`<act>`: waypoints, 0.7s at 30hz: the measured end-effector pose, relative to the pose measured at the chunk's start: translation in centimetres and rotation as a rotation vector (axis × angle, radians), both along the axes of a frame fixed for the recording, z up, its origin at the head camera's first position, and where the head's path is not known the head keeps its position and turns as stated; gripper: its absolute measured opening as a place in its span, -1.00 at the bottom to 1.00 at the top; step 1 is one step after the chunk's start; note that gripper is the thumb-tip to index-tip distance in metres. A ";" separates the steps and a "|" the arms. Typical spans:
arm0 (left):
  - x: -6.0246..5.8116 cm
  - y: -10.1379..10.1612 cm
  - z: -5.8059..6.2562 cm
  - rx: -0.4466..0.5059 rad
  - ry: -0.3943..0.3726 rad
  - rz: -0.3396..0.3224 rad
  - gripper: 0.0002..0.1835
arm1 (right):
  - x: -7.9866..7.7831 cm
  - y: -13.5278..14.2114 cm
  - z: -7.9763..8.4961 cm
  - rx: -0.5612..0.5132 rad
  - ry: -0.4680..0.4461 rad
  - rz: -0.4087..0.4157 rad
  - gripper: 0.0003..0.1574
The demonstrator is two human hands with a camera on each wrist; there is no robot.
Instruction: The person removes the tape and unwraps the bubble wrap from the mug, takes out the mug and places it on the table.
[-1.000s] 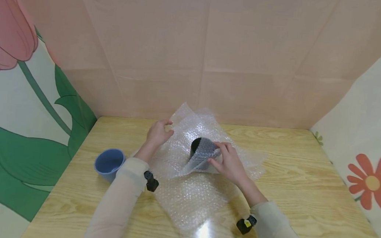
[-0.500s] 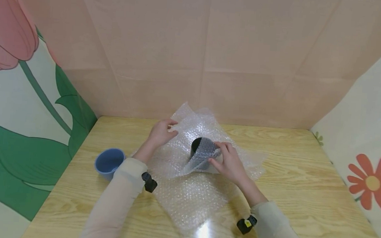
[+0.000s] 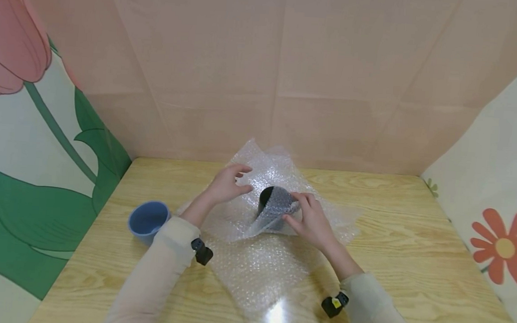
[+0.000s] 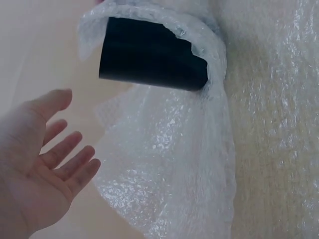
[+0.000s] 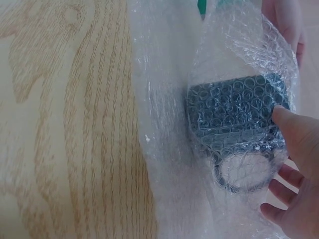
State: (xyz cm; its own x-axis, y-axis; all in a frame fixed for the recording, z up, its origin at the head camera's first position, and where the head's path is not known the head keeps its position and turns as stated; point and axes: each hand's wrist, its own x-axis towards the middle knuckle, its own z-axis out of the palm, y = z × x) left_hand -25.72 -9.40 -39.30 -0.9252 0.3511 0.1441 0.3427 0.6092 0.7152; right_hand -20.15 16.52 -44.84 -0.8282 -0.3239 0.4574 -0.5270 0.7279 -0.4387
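A dark mug (image 3: 264, 197) stands at mid-table on a large sheet of clear bubble wrap (image 3: 262, 272). One flap of the wrap covers its right side and front, leaving the left part bare. My right hand (image 3: 312, 219) holds this flap against the mug. In the right wrist view the thumb (image 5: 285, 118) presses on the wrapped body, and the ring-shaped handle (image 5: 219, 180) shows through the bubbles. My left hand (image 3: 229, 183), fingers loosely bent and holding nothing, hovers over the wrap left of the mug; the left wrist view shows its palm (image 4: 37, 184) apart from the black side.
A blue cup (image 3: 138, 231) stands upright on the wooden table (image 3: 413, 272), close beside my left forearm. The wrap reaches toward the table's back edge. Behind rises a plain pinkish backdrop (image 3: 358, 88), with flower-printed sheets (image 3: 508, 199) at the sides.
My left hand has moved to the right over the bubble wrap, closer to the mug, its fingers spreading a little. The right hand, mug and wrap have stayed in place.
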 end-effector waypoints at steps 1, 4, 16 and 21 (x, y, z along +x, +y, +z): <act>0.0 0.0 -0.1 -0.002 -0.003 -0.013 -0.43 | 0.0 0.0 0.0 0.000 0.001 0.001 -0.20; 0.1 0.3 -0.3 -0.010 -0.011 -0.054 -0.39 | 0.0 0.0 0.0 -0.002 0.003 0.002 -0.20; 0.8 1.6 -1.0 -0.032 -0.044 -0.171 -0.27 | -0.2 0.1 -0.3 -0.005 0.018 0.001 -0.24; 1.1 2.0 -0.9 -0.036 -0.043 -0.188 -0.24 | -0.1 0.1 -0.3 -0.006 0.012 -0.005 -0.24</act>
